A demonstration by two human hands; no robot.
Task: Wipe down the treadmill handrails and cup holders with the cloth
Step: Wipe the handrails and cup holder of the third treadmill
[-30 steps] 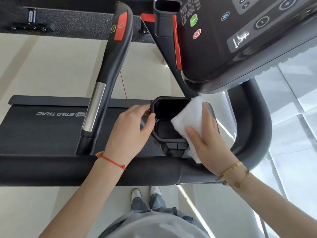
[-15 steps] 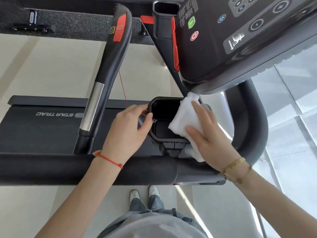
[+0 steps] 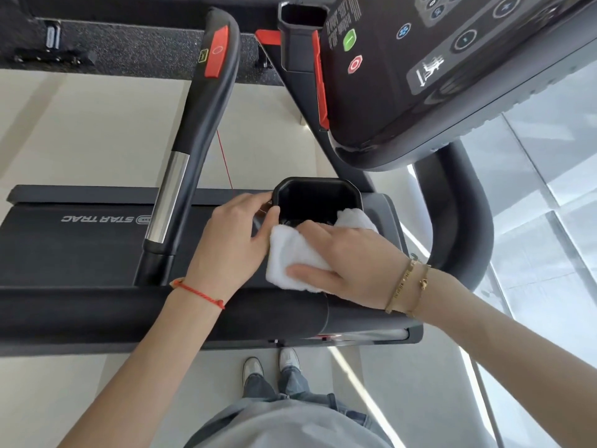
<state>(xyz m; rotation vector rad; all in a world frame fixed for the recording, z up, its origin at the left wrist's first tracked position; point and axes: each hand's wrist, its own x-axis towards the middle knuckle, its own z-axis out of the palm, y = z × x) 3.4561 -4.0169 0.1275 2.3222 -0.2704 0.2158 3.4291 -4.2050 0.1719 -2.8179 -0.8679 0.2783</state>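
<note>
Cloth [image 3: 292, 253] bunched over near rim of cup holder [image 3: 318, 197], my right hand [image 3: 349, 266] pressing it down, fingers curled into it. Left hand [image 3: 234, 240] grips holder's left wall. Risk: the bunched cloth probably misses the bottom corners.

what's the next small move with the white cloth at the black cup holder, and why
Probably push the white terry cloth down into the black plastic cup holder. The right hand presses it only over the near rim, the dark inside is uncovered, and the left hand steadies the holder's left edge.
</note>
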